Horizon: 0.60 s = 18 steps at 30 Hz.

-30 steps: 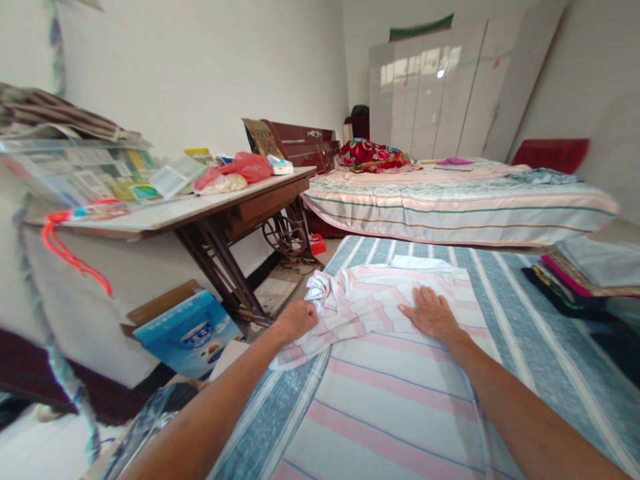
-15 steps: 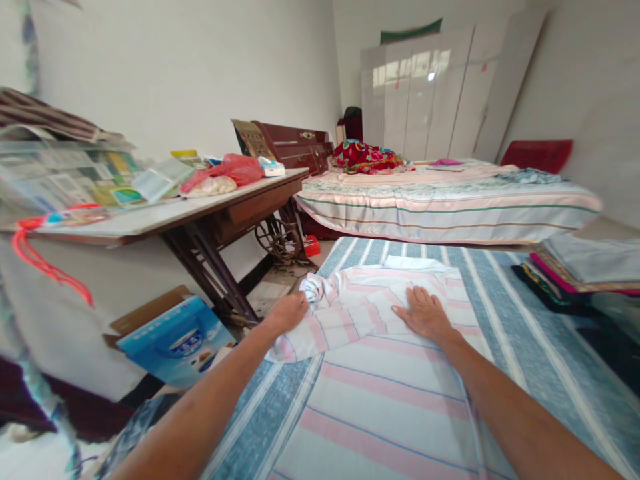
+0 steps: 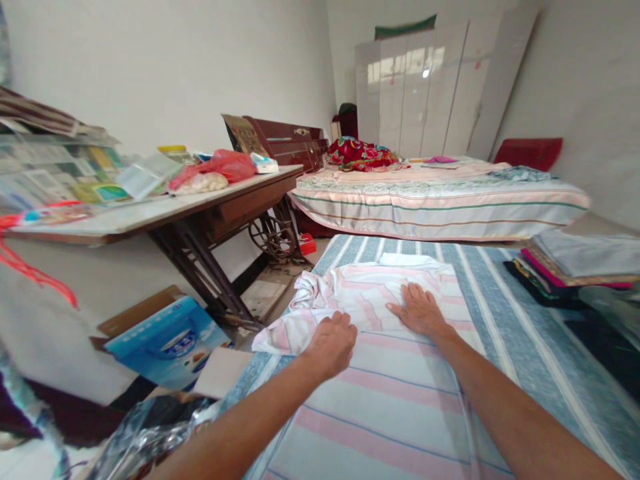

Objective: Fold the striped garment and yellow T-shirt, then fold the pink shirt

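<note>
A white shirt with pink bands and thin dark lines lies spread over a blue-and-white striped sheet. Its sleeve is folded across toward the left, where the cuff end sits bunched. My left hand is at the sleeve's lower edge with its fingers curled down and closed on the cloth; the fingertips are partly hidden. Flat on the upper part of the shirt, my right hand rests open with its fingers stretched out.
A stack of folded clothes lies on the right of the striped sheet. At left stands a sewing table with a red bag on top and a blue box below. Beyond is a bed.
My left hand has let go of the bunched cuff end and moved right and nearer, to the sleeve's lower edge. My right hand stays flat on the shirt.
</note>
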### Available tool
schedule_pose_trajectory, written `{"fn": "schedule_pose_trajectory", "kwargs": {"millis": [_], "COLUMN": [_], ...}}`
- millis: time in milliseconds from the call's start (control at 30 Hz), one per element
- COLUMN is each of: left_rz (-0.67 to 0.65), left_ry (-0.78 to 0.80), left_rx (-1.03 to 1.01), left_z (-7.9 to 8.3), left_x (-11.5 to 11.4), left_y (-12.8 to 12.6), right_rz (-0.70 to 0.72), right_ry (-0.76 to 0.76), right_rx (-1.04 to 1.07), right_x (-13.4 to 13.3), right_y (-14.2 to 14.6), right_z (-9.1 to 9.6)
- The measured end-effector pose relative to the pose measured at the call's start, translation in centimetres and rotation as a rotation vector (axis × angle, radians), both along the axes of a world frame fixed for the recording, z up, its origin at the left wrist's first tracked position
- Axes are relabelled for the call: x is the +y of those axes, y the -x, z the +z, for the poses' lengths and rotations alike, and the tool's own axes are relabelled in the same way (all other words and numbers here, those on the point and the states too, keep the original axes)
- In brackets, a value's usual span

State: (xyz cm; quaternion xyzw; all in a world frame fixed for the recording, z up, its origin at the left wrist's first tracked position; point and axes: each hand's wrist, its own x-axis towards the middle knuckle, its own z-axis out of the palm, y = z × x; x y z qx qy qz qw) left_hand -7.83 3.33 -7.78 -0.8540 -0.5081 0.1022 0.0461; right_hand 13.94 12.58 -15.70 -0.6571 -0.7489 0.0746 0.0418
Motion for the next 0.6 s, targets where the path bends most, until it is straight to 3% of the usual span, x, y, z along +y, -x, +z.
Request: {"fn": "schedule_pose_trajectory", "kwargs": {"millis": [100, 200, 300, 433, 600], "left_rz": [0.044, 0.067, 0.042, -0.023, 0.146], "left_ry": [-0.013, -0.017, 0.052, 0.167, 0.122], "left_rx": [0.016, -0.004, -0.004, 0.011, -0.082], "left_z": [0.0, 1.1, 2.0, 1.7, 1.5], "left_x": [0.8, 1.5, 1.4, 1.1, 2.6], "left_y": [-0.5, 0.3, 1.1, 1.3, 1.1], "right_rz": [0.007, 0.009, 0.01, 0.009, 0.016], "right_ry": [-0.009, -0.035, -0.037, 0.018, 0.037], "right_rx": [-0.004, 0.0, 0.013, 0.042, 0.054], "right_x": [-0.1, -0.2, -0.2, -0.2, -0.2], "right_y": [0.0, 0.1, 0.1, 0.0, 0.0], "right_z": [0.0, 0.1, 0.3, 0.6, 0.8]}}
